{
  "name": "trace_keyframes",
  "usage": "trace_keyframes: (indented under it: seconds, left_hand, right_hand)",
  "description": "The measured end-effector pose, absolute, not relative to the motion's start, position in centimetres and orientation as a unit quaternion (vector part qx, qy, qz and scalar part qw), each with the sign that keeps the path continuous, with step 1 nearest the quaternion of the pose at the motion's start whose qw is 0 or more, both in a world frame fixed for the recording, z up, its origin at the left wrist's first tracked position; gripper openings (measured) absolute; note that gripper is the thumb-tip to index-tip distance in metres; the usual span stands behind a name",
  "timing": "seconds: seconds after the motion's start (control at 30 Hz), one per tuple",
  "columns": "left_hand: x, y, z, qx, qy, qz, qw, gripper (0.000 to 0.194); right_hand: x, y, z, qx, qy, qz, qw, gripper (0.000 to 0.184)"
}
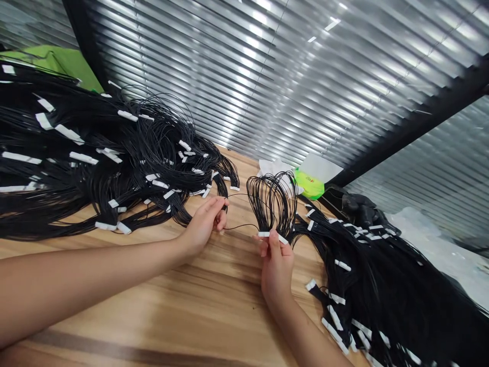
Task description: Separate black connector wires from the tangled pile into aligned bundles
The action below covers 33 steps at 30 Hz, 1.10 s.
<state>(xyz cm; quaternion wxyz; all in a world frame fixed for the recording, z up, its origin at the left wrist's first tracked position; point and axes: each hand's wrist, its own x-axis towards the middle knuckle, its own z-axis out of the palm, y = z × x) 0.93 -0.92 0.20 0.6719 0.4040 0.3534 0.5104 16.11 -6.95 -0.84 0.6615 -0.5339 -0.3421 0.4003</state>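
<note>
My right hand (277,262) pinches a small bundle of looped thin black wires (272,201), whose ends sit in white flat connectors (272,235). My left hand (204,223) is to its left, over the wooden tabletop (153,300). Its fingers seem to hold a single thin black wire (240,226) running across to the bundle. A large tangled heap of black wires with white connectors (95,168) lies just beyond my left hand. Another black heap (382,290) lies to the right of my right hand.
A bright green plastic bag (309,184) and white paper (273,168) lie at the table's far edge. A dark object (362,209) sits beyond the right heap. Slatted metal blinds (267,76) stand behind the table, and a green sheet (57,63) shows at upper left.
</note>
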Motion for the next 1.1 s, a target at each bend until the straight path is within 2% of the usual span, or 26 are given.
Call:
trace_keyframes:
  seconds: [0.13, 0.23, 0.3, 0.37, 0.53, 0.73, 1.1]
  left_hand:
    - [1.1, -1.0, -0.1, 0.427, 0.369, 0.511, 0.649, 0.035]
    - [1.1, -1.3, -0.2, 0.462, 0.402, 0.572, 0.545, 0.043]
    - [0.8, -1.6, 0.0, 0.529, 0.418, 0.589, 0.447, 0.034]
    - [0.6, -2.0, 0.5, 0.609, 0.404, 0.552, 0.402, 0.016]
    - [0.4, -2.6, 1.2, 0.676, 0.361, 0.442, 0.466, 0.026]
    - [0.6, -2.6, 1.2, 0.692, 0.360, 0.449, 0.436, 0.022]
    - [0.6, -2.6, 1.1, 0.664, 0.357, 0.468, 0.462, 0.017]
  right_hand:
    - [15.9, -7.2, -1.0, -0.526, -0.365, 0.403, 0.654, 0.042]
    - [15.9, -7.3, -1.1, -0.525, -0.370, 0.405, 0.651, 0.042]
    - [15.9, -7.3, -1.1, -0.526, -0.370, 0.404, 0.650, 0.042]
    - [15.8, -7.4, -1.1, -0.530, -0.376, 0.402, 0.645, 0.042]
    - [15.9, -7.7, -1.2, -0.548, -0.399, 0.392, 0.622, 0.043]
    - [15.7, -7.9, -0.9, -0.566, -0.415, 0.371, 0.609, 0.045]
    - [15.5, -7.9, -0.8, -0.569, -0.398, 0.382, 0.610, 0.047]
